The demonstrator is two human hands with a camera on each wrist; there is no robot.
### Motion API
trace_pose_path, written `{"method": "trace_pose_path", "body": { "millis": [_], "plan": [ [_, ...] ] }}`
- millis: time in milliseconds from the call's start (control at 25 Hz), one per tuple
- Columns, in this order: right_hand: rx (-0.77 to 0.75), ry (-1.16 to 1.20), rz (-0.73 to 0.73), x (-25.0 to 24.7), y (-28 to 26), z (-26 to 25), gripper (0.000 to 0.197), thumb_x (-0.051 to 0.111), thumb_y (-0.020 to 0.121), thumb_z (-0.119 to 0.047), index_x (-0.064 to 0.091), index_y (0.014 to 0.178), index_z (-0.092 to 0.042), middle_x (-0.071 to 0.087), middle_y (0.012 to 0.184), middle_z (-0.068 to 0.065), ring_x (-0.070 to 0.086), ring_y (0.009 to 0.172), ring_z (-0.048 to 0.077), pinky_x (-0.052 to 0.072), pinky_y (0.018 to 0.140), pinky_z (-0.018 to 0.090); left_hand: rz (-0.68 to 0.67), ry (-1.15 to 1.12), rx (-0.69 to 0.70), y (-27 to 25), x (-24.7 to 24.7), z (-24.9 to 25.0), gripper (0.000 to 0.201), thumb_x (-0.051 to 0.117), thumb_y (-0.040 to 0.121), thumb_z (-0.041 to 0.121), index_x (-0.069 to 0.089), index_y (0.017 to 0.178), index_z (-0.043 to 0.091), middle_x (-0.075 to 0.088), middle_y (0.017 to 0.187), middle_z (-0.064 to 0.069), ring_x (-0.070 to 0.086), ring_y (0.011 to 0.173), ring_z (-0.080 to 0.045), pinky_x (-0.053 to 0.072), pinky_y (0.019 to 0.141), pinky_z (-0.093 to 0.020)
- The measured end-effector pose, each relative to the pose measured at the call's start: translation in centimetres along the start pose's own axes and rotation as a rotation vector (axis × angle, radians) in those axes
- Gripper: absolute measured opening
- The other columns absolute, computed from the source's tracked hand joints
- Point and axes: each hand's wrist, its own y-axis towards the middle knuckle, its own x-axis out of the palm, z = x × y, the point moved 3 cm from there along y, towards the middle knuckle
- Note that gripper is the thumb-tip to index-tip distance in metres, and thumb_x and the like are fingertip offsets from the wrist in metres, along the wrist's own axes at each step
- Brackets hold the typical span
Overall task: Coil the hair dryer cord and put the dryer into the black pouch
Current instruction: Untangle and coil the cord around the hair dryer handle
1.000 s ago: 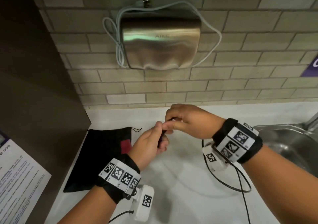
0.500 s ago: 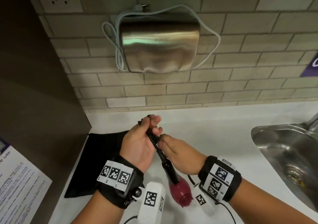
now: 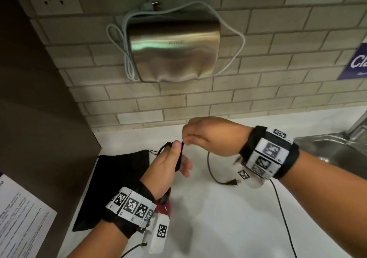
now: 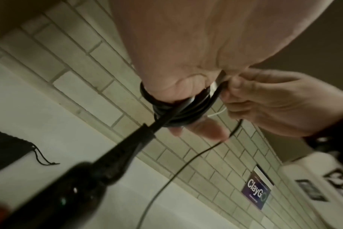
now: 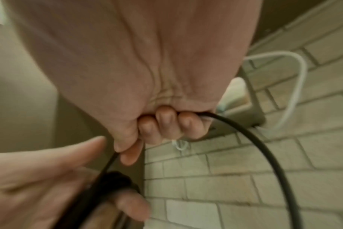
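My left hand [image 3: 170,164] grips the hair dryer's black handle [image 4: 108,162], with several loops of the black cord [image 4: 178,108] wound round the handle end and my fingers. The dryer's dark red body [image 3: 164,208] hangs under my left wrist. My right hand [image 3: 206,138] is just right of and above the left and pinches the cord [image 5: 264,147] in curled fingers [image 5: 166,124]. The loose cord drops to the plug [image 3: 232,182], which lies on the counter. The black pouch [image 3: 119,178] lies flat on the counter left of my hands.
A steel hand dryer [image 3: 172,47] with a white cable hangs on the brick wall ahead. The sink [image 3: 327,148] is at the right. A dark partition [image 3: 39,118] and a printed sheet [image 3: 19,218] are on the left. The white counter [image 3: 218,218] stretches below my hands.
My right hand rose from beside the dryer and swung up and right over the left hand, drawing the cord with it. The dryer body slid back under my left wrist.
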Motion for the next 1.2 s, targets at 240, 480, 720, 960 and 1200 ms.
{"method": "trace_pose_path", "body": {
  "millis": [240, 480, 720, 960, 1200],
  "plan": [
    [0.227, 0.477, 0.109, 5.8, 2.7, 4.8, 0.028, 0.042, 0.11, -0.04, 0.066, 0.104, -0.026, 0.07, 0.092, -0.022, 0.064, 0.091, -0.002, 0.047, 0.093, 0.03, -0.14, -0.766, -0.104, 0.4, -0.3, 0.8, 0.037, 0.045, 0.103, 0.011, 0.058, 0.131, -0.009, 0.056, 0.073, -0.002, 0.052, 0.059, -0.015, 0.049, 0.079, -0.033],
    [0.201, 0.409, 0.058, 9.4, 2.3, 1.9, 0.025, 0.037, 0.11, -0.017, 0.06, 0.115, -0.006, 0.062, 0.103, 0.003, 0.058, 0.093, 0.021, 0.044, 0.086, 0.028, -0.009, -1.021, -0.056, 1.1, -1.4, 1.7, 0.042, 0.05, 0.096, 0.014, 0.058, 0.134, -0.001, 0.072, 0.134, -0.01, 0.074, 0.115, -0.02, 0.049, 0.108, -0.036],
    [0.086, -0.024, -0.168, 6.3, -0.3, -0.7, 0.023, 0.04, 0.11, -0.031, 0.054, 0.102, -0.014, 0.064, 0.102, 0.003, 0.06, 0.087, 0.024, 0.051, 0.084, 0.039, 0.112, -0.267, 0.027, 1.5, -0.7, 0.7, 0.03, 0.051, 0.106, 0.01, 0.058, 0.134, 0.003, 0.072, 0.123, 0.004, 0.069, 0.11, 0.008, 0.048, 0.095, -0.012],
    [0.042, 0.153, -0.058, -0.3, 1.2, 0.5, 0.016, 0.067, 0.098, -0.035, 0.071, 0.097, -0.019, 0.073, 0.092, -0.006, 0.065, 0.086, 0.013, 0.052, 0.078, 0.032, -0.059, -0.06, 0.007, 1.4, -0.1, 0.0, 0.056, 0.033, 0.108, 0.048, 0.067, 0.111, 0.003, 0.07, 0.076, -0.008, 0.06, 0.063, -0.018, 0.049, 0.078, -0.03],
    [0.145, 0.43, 0.034, 1.7, 2.2, 4.3, 0.026, 0.071, 0.095, -0.045, 0.071, 0.092, -0.019, 0.064, 0.08, 0.002, 0.056, 0.073, 0.01, 0.048, 0.075, 0.03, -0.175, -0.392, -0.132, 0.4, -0.1, 0.0, 0.038, 0.067, 0.09, 0.048, 0.067, 0.082, 0.01, 0.038, 0.054, 0.005, 0.034, 0.042, -0.01, 0.049, 0.074, -0.032]
  ]
}}
